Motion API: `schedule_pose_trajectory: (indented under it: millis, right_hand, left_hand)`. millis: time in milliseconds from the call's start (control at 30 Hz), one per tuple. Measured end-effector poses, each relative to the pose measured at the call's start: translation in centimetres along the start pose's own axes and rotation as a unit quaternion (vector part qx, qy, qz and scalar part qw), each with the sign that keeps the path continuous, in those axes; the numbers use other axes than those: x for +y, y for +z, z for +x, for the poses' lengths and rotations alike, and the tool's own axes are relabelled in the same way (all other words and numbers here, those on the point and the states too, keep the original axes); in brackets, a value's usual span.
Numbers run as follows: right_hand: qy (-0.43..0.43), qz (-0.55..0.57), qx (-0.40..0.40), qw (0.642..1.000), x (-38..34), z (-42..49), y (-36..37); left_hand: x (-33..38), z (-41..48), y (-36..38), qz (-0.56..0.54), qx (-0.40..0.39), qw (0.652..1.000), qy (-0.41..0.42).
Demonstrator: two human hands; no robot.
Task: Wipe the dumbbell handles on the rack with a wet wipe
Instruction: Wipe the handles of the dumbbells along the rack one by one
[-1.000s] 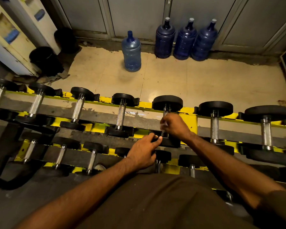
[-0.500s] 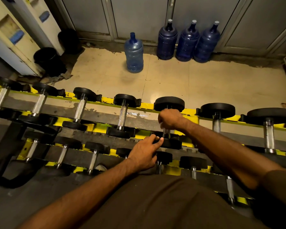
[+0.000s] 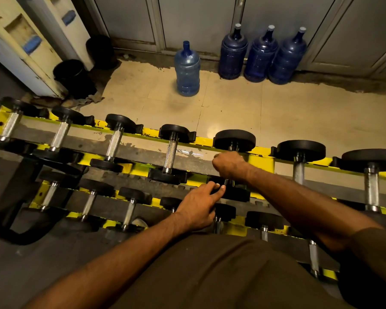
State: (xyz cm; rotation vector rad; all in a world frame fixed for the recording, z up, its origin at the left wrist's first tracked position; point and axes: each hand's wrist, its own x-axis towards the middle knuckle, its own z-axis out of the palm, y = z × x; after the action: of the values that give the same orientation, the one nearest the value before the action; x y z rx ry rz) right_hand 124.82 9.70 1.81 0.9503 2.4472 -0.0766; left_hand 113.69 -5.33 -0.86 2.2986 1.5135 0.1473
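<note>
Your right hand [image 3: 228,166] is balled into a fist around the middle of a dumbbell [image 3: 234,140] on the upper tier of the yellow rack [image 3: 262,160]. Its fingers curl tight round the bar, so the bar is almost wholly hidden under your knuckles. Whether a wipe sits inside that fist cannot be told. The dumbbell lies across the rack's two rails, with its far black head just beyond your fist and its near head [image 3: 234,195] just below your wrist.

Your left hand [image 3: 198,207] reaches in from the lower left. Its fingers [image 3: 214,190] are stretched out fairly straight, the tips resting on the left edge of the near head, and they hold nothing.

On the same tier, the neighbouring dumbbell [image 3: 171,153] to the left shows a bare knurled steel handle, apart from both hands. A larger dumbbell [image 3: 299,171] sits to the right, just past your right forearm. On the lower tier a row of smaller dumbbells [image 3: 129,210] runs across, partly covered by your left wrist.

Beyond the rack, on the tiled floor [image 3: 243,108], a pale blue water jug [image 3: 187,70] stands alone. Three darker jugs [image 3: 261,59] stand side by side against the wall. At the upper left, black bins [image 3: 73,76] sit beside a white cabinet [image 3: 31,41].
</note>
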Motion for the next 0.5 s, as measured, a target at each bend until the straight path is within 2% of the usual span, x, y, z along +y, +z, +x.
schedule_pose_trajectory:
  millis: [100,167,267,500]
  right_hand:
    - [-0.035,0.033,-0.078,0.996,-0.3,0.0,-0.1]
    - [-0.026,0.055,-0.050,0.997,0.3,0.1,0.0]
    - [-0.010,0.022,0.005,1.000,0.8,0.3,0.5]
    - [-0.025,0.013,-0.096,0.995,-1.3,1.7,-0.1]
  left_hand:
    - [-0.2,0.0,-0.1,-0.003,0.005,1.000,0.000]
    - [-0.3,-0.1,-0.1,-0.003,0.001,1.000,-0.004]
    - [-0.1,-0.1,-0.1,-0.009,-0.003,1.000,-0.007]
    - [-0.2,-0.2,-0.5,-0.002,-0.010,1.000,0.002]
